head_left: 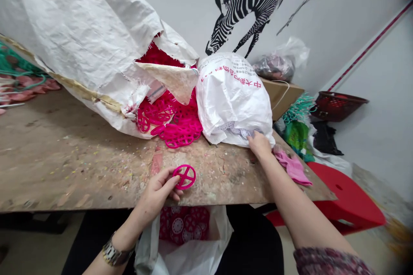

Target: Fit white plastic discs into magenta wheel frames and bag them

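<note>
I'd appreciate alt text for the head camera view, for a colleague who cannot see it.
A person's left hand holds a magenta plastic wheel-shaped piece over a wooden workbench, above a white bag of similar pieces. The right hand touches a white plastic sack beside a torn woven sack spilling magenta pieces.

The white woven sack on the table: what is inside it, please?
The torn sack shows magenta plastic lattice pieces at its opening, spilling onto the wooden tabletop. Deeper inside, its folds cover everything, so nothing more can be seen.
</note>
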### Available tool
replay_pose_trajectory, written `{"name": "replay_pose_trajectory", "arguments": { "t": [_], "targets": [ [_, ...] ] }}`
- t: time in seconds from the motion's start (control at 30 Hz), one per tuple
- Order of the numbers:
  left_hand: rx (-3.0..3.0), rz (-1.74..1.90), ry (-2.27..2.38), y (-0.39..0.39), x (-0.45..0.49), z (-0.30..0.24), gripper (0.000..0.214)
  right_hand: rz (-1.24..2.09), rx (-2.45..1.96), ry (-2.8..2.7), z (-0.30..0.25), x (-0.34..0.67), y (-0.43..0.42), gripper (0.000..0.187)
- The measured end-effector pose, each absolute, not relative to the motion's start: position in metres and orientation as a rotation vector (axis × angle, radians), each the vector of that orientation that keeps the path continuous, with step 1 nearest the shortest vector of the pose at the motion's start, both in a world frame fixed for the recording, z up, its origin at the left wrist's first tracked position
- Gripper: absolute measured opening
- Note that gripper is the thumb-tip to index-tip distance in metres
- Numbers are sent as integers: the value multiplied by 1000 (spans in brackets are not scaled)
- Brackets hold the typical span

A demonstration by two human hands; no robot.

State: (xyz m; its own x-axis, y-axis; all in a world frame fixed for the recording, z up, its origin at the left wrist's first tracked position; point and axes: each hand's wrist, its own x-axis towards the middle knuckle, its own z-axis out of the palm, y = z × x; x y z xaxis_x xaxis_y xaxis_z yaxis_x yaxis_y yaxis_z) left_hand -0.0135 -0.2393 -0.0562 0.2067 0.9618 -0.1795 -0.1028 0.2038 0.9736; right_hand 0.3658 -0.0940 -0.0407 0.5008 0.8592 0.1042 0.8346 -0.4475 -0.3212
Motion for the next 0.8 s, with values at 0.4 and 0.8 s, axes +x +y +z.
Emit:
{"name": "replay_pose_trajectory", "arguments": {
  "t": [0.4, 0.8],
  "targets": [
    [1029, 966, 1114, -236, -13, -60, 56, 200, -2379, -1504, -55, 379, -58, 54],
    [1094, 940, 1122, -238, -13, -59, 53, 162, -2071, -1569, -67, 357, -90, 57]
  ]
}}
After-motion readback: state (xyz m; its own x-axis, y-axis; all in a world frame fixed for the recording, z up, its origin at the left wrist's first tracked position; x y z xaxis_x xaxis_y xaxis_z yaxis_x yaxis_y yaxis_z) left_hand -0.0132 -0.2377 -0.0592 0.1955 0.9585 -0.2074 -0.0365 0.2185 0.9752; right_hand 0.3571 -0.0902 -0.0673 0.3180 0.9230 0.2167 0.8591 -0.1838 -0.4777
